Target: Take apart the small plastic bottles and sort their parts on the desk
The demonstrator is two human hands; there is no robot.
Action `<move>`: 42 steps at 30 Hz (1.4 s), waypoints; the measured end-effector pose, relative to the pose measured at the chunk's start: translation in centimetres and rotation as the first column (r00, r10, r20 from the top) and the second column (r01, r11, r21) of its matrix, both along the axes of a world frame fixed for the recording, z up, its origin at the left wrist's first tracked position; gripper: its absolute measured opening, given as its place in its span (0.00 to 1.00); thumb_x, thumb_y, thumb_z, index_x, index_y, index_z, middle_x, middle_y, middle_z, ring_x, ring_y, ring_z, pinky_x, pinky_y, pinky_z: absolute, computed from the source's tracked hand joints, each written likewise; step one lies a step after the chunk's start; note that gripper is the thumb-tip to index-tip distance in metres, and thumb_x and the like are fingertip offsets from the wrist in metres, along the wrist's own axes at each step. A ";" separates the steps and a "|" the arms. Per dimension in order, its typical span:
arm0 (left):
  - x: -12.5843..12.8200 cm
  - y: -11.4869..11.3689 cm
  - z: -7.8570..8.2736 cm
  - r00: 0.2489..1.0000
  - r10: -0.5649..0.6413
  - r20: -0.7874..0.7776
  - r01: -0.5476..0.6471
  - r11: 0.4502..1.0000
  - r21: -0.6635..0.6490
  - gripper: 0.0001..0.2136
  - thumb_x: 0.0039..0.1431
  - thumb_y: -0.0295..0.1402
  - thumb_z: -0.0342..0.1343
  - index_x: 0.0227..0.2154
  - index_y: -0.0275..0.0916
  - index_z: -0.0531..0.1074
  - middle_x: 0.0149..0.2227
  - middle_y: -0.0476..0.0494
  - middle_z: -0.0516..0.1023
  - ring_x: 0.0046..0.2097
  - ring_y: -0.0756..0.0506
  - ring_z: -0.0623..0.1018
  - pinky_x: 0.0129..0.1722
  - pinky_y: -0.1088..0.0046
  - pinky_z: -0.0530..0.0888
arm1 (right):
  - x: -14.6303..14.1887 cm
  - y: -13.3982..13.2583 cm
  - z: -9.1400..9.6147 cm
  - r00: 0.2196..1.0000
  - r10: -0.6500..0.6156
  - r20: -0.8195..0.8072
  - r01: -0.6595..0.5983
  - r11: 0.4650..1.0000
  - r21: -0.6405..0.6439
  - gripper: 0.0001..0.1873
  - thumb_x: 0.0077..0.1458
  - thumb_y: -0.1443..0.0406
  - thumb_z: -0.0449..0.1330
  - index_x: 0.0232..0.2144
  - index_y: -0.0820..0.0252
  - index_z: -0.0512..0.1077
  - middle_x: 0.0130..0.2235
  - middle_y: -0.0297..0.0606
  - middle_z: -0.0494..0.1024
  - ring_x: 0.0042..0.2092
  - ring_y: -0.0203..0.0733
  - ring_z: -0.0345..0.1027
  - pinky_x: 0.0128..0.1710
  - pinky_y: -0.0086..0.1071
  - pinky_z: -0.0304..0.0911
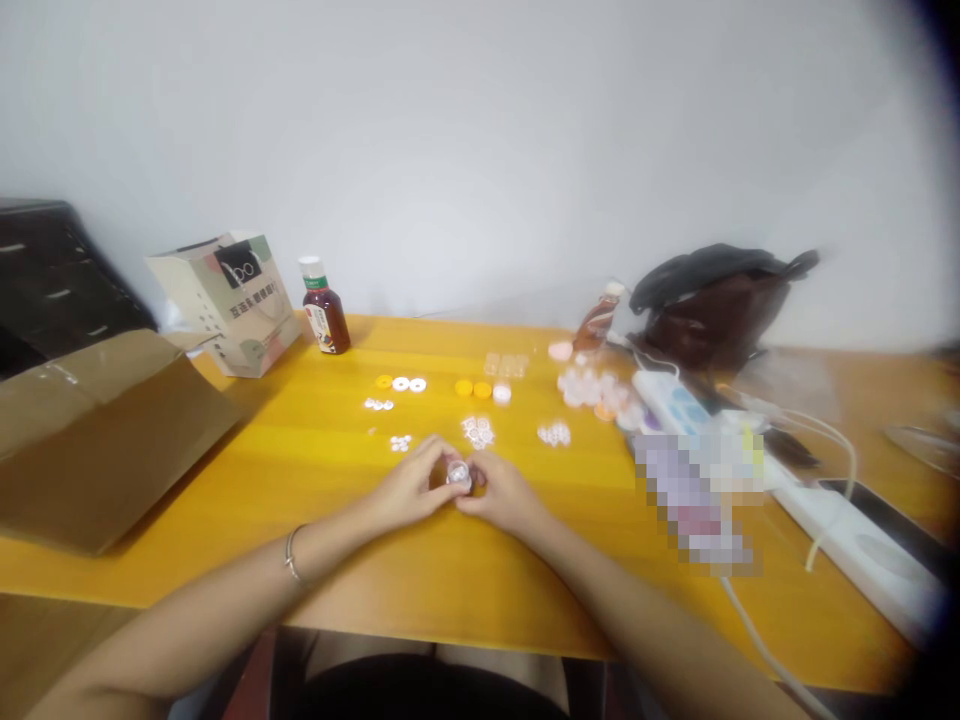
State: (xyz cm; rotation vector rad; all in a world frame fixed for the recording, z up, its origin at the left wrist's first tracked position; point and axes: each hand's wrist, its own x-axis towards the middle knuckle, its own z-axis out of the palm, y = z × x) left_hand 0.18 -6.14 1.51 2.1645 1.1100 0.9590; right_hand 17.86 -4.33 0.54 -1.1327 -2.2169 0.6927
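Note:
My left hand (pixel 411 484) and my right hand (pixel 504 492) meet over the middle of the yellow table (pixel 315 540). Both have their fingers pinched around one small clear round plastic piece (pixel 459 474) held between them. A thin bracelet (pixel 291 556) circles my left wrist. Just beyond my hands lie little piles of small white parts (pixel 478 431), and further back a row of yellow and white round caps (pixel 480 389).
A brown cardboard box (pixel 105 440) sits at the left, with a printed paper bag (pixel 229 300) and a dark bottle (pixel 325 310) behind it. At the right are a dark bag (pixel 712 300), a white power strip (pixel 832 510) with cables, and a blurred patch.

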 end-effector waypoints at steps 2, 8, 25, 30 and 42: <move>0.0 0.0 0.0 1.000 0.013 0.019 -0.012 1.000 -0.016 0.12 0.51 0.36 0.57 0.36 0.38 0.64 0.36 0.44 0.68 0.39 0.46 0.69 0.40 0.68 0.68 | 0.0 0.0 -0.1 1.000 0.008 -0.004 -0.008 1.000 -0.008 0.09 0.37 0.68 0.62 0.24 0.60 0.65 0.26 0.30 0.67 0.28 0.34 0.59 0.28 0.27 0.54; -0.8 0.5 0.8 0.957 -0.289 -0.001 0.289 0.956 -0.053 0.14 0.57 0.33 0.51 0.47 0.40 0.62 0.46 0.41 0.68 0.48 0.45 0.68 0.49 0.66 0.64 | 0.2 0.4 -0.5 0.998 0.054 -0.018 -0.054 0.998 -0.010 0.09 0.41 0.64 0.61 0.28 0.60 0.68 0.26 0.32 0.69 0.28 0.35 0.59 0.27 0.27 0.55; 0.2 -0.2 0.9 0.997 0.017 -0.072 -0.017 1.000 0.003 0.10 0.52 0.37 0.56 0.34 0.38 0.64 0.34 0.46 0.67 0.36 0.47 0.68 0.37 0.70 0.67 | 0.2 0.5 -0.7 0.998 0.061 -0.025 -0.061 0.998 -0.011 0.07 0.38 0.67 0.62 0.25 0.60 0.68 0.24 0.29 0.66 0.27 0.33 0.58 0.27 0.25 0.55; 0.1 0.0 1.1 0.994 0.111 0.014 -0.110 0.991 -0.080 0.14 0.50 0.42 0.58 0.30 0.38 0.62 0.29 0.50 0.66 0.32 0.49 0.66 0.32 0.74 0.65 | 0.1 0.3 -0.7 0.997 0.048 -0.052 -0.049 0.999 -0.016 0.06 0.42 0.64 0.61 0.26 0.60 0.69 0.24 0.30 0.67 0.26 0.32 0.59 0.27 0.25 0.56; -1.6 10.0 2.1 0.979 0.163 0.122 -0.173 0.982 0.076 0.12 0.50 0.35 0.57 0.39 0.40 0.70 0.37 0.45 0.70 0.39 0.48 0.71 0.41 0.70 0.70 | 0.2 0.3 -0.6 0.998 0.037 -0.053 -0.040 0.998 -0.048 0.07 0.43 0.63 0.62 0.27 0.60 0.71 0.25 0.31 0.69 0.27 0.33 0.61 0.27 0.25 0.57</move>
